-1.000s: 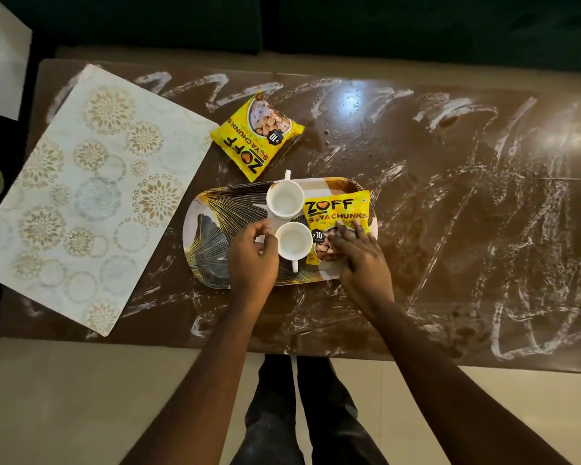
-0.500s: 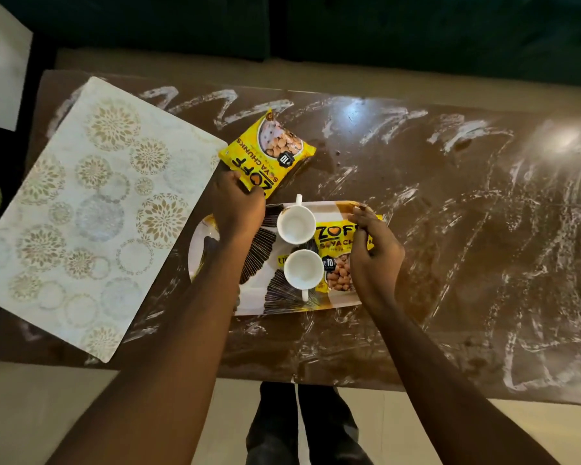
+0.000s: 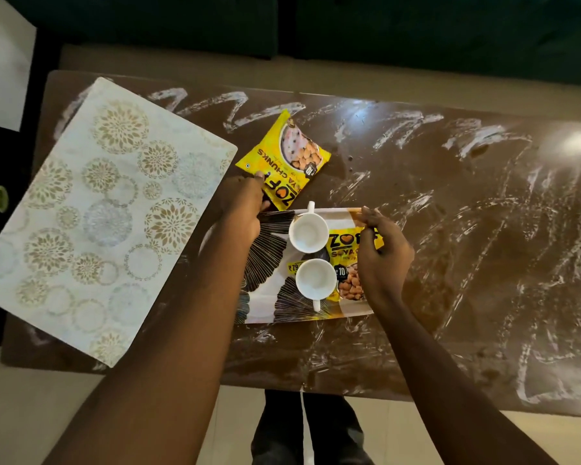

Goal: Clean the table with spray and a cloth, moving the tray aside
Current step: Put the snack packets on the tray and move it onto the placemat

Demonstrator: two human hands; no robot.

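A patterned tray (image 3: pixel 272 260) lies at the near middle of the brown table (image 3: pixel 457 236), which is streaked with white smears. Two white cups (image 3: pixel 308 231) (image 3: pixel 316 280) stand in the tray, and beside them lies a yellow soya chunks packet (image 3: pixel 349 286). My right hand (image 3: pixel 383 260) is over that packet, with fingers pinched at its far edge by the tray's rim. A second yellow packet (image 3: pixel 289 156) lies on the table just beyond the tray. My left hand (image 3: pixel 245 203) pinches its near corner. No spray bottle or cloth is in view.
A pale floral placemat (image 3: pixel 108 213) covers the left part of the table at an angle. A dark green sofa (image 3: pixel 416 35) runs along the far side. My legs (image 3: pixel 309 431) stand at the near edge, on a light floor.
My left hand left the cup and reached forward to the packet beyond the tray. My right hand slid from the tray packet's near end to its far edge.
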